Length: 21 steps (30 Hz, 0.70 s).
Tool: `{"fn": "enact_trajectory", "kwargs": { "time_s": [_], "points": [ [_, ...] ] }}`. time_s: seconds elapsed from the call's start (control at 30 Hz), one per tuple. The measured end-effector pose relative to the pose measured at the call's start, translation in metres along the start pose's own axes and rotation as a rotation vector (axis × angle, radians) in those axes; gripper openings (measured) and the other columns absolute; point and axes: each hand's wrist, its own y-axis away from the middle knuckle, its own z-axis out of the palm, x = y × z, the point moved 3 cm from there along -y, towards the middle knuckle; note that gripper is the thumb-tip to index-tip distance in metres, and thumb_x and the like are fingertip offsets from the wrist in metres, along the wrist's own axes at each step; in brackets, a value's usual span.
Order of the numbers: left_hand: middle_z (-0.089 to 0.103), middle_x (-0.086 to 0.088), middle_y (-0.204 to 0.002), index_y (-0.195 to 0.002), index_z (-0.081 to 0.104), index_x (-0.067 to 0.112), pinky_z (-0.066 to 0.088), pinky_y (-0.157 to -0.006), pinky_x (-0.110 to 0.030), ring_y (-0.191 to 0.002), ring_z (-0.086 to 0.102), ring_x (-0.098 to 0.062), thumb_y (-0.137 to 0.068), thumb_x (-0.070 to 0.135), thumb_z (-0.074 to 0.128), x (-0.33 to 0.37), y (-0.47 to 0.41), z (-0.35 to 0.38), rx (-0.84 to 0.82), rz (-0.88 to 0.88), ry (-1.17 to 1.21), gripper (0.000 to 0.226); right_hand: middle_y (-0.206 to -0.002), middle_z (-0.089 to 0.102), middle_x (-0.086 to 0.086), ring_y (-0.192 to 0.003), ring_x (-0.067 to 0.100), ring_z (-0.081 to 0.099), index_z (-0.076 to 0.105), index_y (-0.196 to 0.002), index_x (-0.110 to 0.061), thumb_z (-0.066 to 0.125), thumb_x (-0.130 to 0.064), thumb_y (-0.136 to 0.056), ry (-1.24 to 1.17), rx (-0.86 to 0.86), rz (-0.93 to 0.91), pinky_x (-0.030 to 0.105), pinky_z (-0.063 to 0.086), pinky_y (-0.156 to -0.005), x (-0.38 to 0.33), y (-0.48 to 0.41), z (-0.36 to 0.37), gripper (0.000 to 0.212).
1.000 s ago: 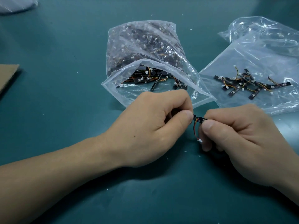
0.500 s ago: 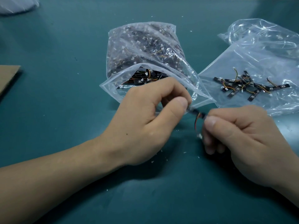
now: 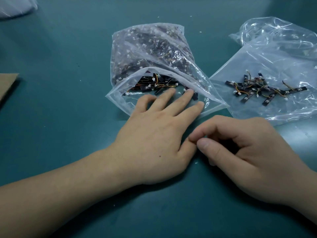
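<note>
A clear plastic bag (image 3: 154,48), stuffed with small black boards with wires and white plugs (image 3: 151,84), lies at the centre with its mouth open towards me. My left hand (image 3: 154,134) lies flat at that mouth, fingers straight, fingertips touching the boards inside. My right hand (image 3: 248,160) rests on the table just right of it, fingers curled, thumb tip against the index finger. The small board it pinched a moment ago is hidden inside those fingers.
A second clear bag (image 3: 274,57) lies flat at the right with a loose pile of several boards (image 3: 260,90) on top. Brown cardboard (image 3: 6,85) sits at the left edge and white plastic (image 3: 15,6) at the far left corner. Small white crumbs dot the green table (image 3: 60,117).
My left hand has let go of the small board, opened and reached forward into the bag's mouth. My right hand stayed put, and the board and its wire have gone out of sight.
</note>
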Motion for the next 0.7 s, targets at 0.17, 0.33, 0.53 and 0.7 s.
{"fn": "enact_trajectory", "kwargs": {
  "time_s": [0.17, 0.33, 0.53, 0.7],
  "points": [
    [0.036, 0.008, -0.162, -0.153, 0.037, 0.030, 0.022, -0.116, -0.045, -0.147, 0.031, -0.022, -0.093, 0.057, 0.031, 0.002, 0.001, -0.002, 0.004, 0.031, -0.043, 0.067, -0.066, 0.062, -0.012, -0.059, 0.013, 0.062, 0.071, -0.099, -0.032, 0.058, -0.036, -0.097, -0.006, -0.009, -0.007, 0.030, 0.048, -0.055, 0.002, 0.000, 0.001, 0.014],
    [0.044, 0.000, -0.132, -0.125, 0.055, 0.030, 0.029, -0.105, -0.042, -0.123, 0.041, -0.028, -0.086, 0.065, 0.034, -0.001, 0.003, -0.005, 0.061, -0.063, -0.048, 0.057, -0.065, 0.062, -0.010, -0.057, 0.015, 0.061, 0.071, -0.101, -0.032, 0.057, -0.037, -0.098, -0.015, -0.014, 0.002, 0.031, 0.047, -0.054, 0.002, 0.000, 0.001, 0.015],
    [0.020, -0.014, -0.169, -0.157, 0.028, 0.029, 0.017, -0.123, -0.057, -0.156, 0.017, -0.035, -0.085, 0.082, 0.004, -0.009, 0.004, -0.006, 0.005, -0.224, -0.177, 0.092, -0.067, 0.063, -0.012, -0.060, 0.013, 0.064, 0.072, -0.106, -0.032, 0.056, -0.037, -0.097, -0.008, -0.026, 0.007, 0.030, 0.048, -0.057, 0.001, -0.001, 0.001, 0.018],
    [0.056, -0.005, -0.136, -0.131, 0.057, 0.018, 0.039, -0.103, -0.048, -0.122, 0.051, -0.032, -0.089, 0.065, 0.019, -0.002, 0.006, -0.011, 0.046, -0.133, -0.193, 0.073, -0.066, 0.063, -0.010, -0.058, 0.015, 0.063, 0.072, -0.104, -0.033, 0.057, -0.037, -0.098, -0.025, -0.016, 0.005, 0.030, 0.047, -0.055, 0.001, 0.000, 0.000, 0.017]
  ]
}}
